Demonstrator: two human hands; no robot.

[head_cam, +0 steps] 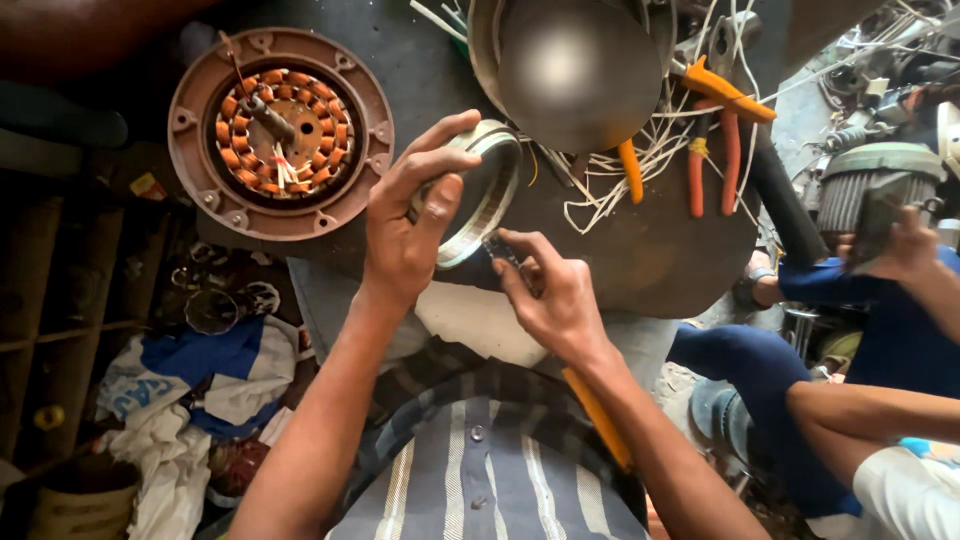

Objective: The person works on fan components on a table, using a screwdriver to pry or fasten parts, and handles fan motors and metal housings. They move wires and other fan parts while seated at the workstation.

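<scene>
At ten o'clock, a round rusty-brown motor housing (281,134) cups a stator ring of orange copper coils (322,128) around a steel shaft (264,111). At centre, the left hand (408,215) clasps a shiny metal ring (489,190) standing on edge on the dark worktable (650,250). Just below it, the right hand (556,295) pinches a small dark tool (499,248) against the ring's rim. Orange-handled pliers (715,135) lie at one o'clock among white wires (610,185), beside a smooth grey dome (578,70).

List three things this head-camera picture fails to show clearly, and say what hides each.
1. Small dark part pinched by the right hand: too small to identify.
2. Metal ring: its left side hidden by the left hand.
3. Grey dome: top cut off by the picture edge.
</scene>
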